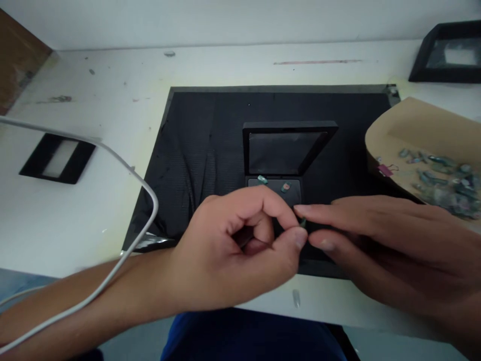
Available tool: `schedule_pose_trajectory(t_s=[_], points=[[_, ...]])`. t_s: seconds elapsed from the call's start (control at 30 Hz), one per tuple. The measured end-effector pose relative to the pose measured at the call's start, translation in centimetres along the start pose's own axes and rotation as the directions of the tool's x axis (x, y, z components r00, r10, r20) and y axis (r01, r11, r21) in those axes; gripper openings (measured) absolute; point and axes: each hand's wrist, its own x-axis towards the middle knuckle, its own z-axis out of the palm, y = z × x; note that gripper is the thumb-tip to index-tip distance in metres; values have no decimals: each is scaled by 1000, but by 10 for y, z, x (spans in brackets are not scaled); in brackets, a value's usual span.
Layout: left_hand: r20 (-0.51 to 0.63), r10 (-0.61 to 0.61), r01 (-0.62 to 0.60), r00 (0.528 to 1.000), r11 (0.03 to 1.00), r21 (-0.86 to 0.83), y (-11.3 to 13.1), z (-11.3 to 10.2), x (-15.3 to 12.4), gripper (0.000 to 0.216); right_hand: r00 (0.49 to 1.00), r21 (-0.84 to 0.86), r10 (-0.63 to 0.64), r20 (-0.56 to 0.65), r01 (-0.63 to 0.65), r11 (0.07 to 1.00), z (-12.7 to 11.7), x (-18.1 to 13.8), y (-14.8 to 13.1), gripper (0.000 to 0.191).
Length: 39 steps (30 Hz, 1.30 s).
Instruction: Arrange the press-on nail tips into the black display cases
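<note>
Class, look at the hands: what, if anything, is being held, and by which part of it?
A small greenish piece, pinched in the left hand between thumb and forefinger. The fingertips hide which part they grip.

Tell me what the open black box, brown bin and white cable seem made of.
Open black box: probably matte plastic or coated card, from its dull, crisp-edged frame. Brown bin: likely matte card, plain tan and curved. White cable: smooth, probably plastic-sheathed, bending softly.

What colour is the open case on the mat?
Black case, shown best in the head view.
</note>
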Motion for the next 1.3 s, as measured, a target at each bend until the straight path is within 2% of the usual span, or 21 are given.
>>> schedule_pose_trajectory(t_s=[0.03, 0.07, 0.13, 0.2, 0.27, 0.4, 0.57, 0.77, 0.87, 0.97, 1.1, 1.23, 1.3], points=[[1, 134, -132, 991, 978, 163, -2, -1, 0, 12, 999, 37, 38, -18, -38, 999, 1, -3, -1, 21], [31, 260, -255, 965, 911, 324, -5, -3, 0, 12, 997, 81, 74, -33, -72, 994, 3, -5, -2, 19], [134, 437, -434, 889, 715, 548, -9, -7, 0, 15, 991, 169, 130, -27, -124, 978, 6, -10, -3, 15], [197, 522, -515, 830, 579, 632, -12, -11, 1, 16, 983, 232, 185, -20, -175, 957, 7, -12, -3, 17], [229, 548, -543, 805, 523, 656, -13, -13, 2, 16, 974, 266, 228, -12, -217, 939, 8, -12, -4, 22], [256, 537, -550, 804, 508, 663, -14, -14, 1, 18, 957, 379, 290, 24, -277, 883, 10, -6, -5, 21], [255, 540, -566, 803, 552, 612, -14, -14, -3, 8, 913, 560, 363, 185, -402, 725, 8, 1, -4, 9], [91, 585, -513, 806, 612, 602, -19, -10, -5, 16, 914, 553, 357, 190, -401, 730, 5, 0, -1, 9], [97, 601, -529, 794, 602, 599, -20, -11, -5, 15, 916, 542, 351, 192, -397, 741, 8, -1, 0, 7], [178, 548, -534, 817, 606, 589, -20, -14, -3, 14, 942, 493, 312, 125, -332, 804, 12, -2, 0, 6], [157, 521, -498, 839, 617, 610, -20, -21, 3, 16, 985, 363, 162, 55, -171, 916, 15, -1, 6, 15], [248, 516, -548, 820, 582, 600, -16, -37, 10, 28, 997, 75, 54, 51, -57, 996, 13, 0, 16, 21], [270, 506, -550, 819, 556, 623, -12, -45, 12, 37, 1000, -122, 5, 26, -2, 993, 12, 1, 22, 27]])
